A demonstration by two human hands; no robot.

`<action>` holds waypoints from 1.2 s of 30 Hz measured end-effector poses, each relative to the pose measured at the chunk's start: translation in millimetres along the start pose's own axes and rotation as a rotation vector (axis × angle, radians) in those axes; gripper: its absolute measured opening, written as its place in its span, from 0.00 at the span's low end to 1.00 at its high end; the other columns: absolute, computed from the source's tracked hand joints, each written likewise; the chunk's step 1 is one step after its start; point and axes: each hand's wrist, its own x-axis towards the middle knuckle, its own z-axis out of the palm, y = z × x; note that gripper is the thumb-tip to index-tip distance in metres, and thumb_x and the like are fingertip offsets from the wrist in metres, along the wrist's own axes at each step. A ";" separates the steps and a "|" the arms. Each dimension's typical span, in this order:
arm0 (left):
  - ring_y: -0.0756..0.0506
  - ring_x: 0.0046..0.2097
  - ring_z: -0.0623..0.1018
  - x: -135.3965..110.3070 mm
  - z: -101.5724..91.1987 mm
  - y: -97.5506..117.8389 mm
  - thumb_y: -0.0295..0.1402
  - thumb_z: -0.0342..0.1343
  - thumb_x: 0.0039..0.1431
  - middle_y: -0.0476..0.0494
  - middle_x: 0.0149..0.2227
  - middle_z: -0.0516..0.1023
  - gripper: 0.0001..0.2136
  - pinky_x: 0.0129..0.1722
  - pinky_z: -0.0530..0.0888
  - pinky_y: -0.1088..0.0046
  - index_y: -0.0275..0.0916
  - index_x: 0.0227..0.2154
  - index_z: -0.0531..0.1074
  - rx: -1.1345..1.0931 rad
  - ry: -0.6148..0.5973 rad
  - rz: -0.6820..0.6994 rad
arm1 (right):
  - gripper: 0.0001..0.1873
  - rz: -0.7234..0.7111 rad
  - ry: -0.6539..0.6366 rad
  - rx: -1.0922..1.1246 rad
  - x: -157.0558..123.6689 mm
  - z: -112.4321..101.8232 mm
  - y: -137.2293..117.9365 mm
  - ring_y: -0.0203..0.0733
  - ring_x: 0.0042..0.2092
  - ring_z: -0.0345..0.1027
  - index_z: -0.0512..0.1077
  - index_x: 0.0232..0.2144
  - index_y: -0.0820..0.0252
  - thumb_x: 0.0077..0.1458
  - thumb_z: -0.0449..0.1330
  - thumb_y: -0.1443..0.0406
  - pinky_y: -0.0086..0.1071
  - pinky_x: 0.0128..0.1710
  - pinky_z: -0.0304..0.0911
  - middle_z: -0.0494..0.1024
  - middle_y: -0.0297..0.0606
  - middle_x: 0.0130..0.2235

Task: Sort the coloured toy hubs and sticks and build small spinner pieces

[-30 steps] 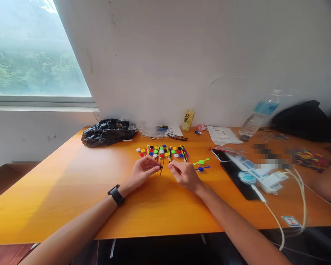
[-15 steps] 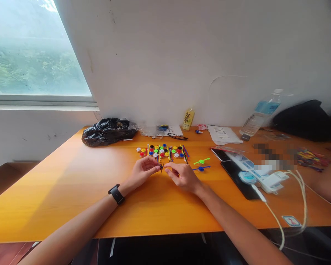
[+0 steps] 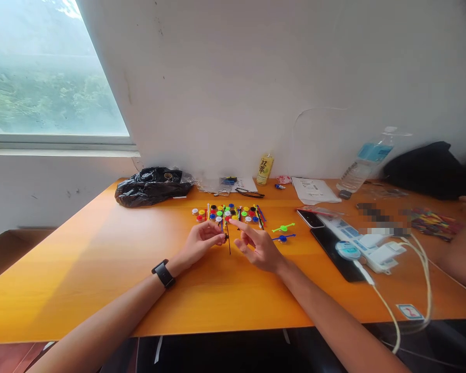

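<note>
My left hand (image 3: pixel 201 240), with a black watch on its wrist, pinches a small black disc with a thin black stick (image 3: pixel 228 239) through it, standing nearly upright. My right hand (image 3: pixel 256 244) is just to the right of the stick with its fingers spread and the forefinger pointing at the stick's top; it holds nothing. Beyond both hands lies a cluster of small coloured discs and sticks (image 3: pixel 230 212). A green stick-and-disc piece (image 3: pixel 283 227) and a blue one (image 3: pixel 283 238) lie to the right of my right hand.
On the orange table (image 3: pixel 101 269) are a black plastic bag (image 3: pixel 151 185), a yellow bottle (image 3: pixel 264 169), papers (image 3: pixel 314 189), a water bottle (image 3: pixel 365 159), two phones (image 3: pixel 326 234), a power strip with cables (image 3: pixel 373 247) and a black bag (image 3: pixel 431 168). Another person's arm (image 3: pixel 464 243) is at the far right.
My right hand has let go of the stick and opened its fingers. The black stick now stands upright in the disc that my left hand holds.
</note>
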 end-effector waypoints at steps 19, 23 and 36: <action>0.50 0.32 0.80 6.2 -3.4 -6.2 0.41 0.74 0.53 0.44 0.31 0.82 0.17 0.35 0.77 0.76 0.36 0.31 0.72 -0.146 -0.037 -0.222 | 0.38 0.038 -0.015 -0.165 2.6 -0.5 5.3 0.34 0.23 0.51 0.55 0.14 0.59 0.74 0.45 0.48 0.36 0.28 0.43 0.58 0.32 0.19; 0.50 0.33 0.80 5.5 -3.5 -5.9 0.42 0.73 0.54 0.44 0.32 0.81 0.18 0.36 0.77 0.76 0.35 0.31 0.73 -0.129 -0.038 -0.215 | 0.24 0.013 0.112 -0.190 6.2 4.1 1.2 0.36 0.27 0.61 0.70 0.23 0.57 0.71 0.55 0.54 0.35 0.36 0.56 0.71 0.32 0.23; 0.51 0.33 0.80 5.9 -3.4 -5.5 0.42 0.73 0.55 0.45 0.32 0.81 0.18 0.34 0.76 0.79 0.35 0.32 0.72 -0.181 -0.030 -0.223 | 0.23 0.240 0.549 0.102 7.4 -6.1 13.8 0.48 0.50 0.81 0.83 0.45 0.56 0.62 0.50 0.71 0.38 0.46 0.76 0.76 0.44 0.64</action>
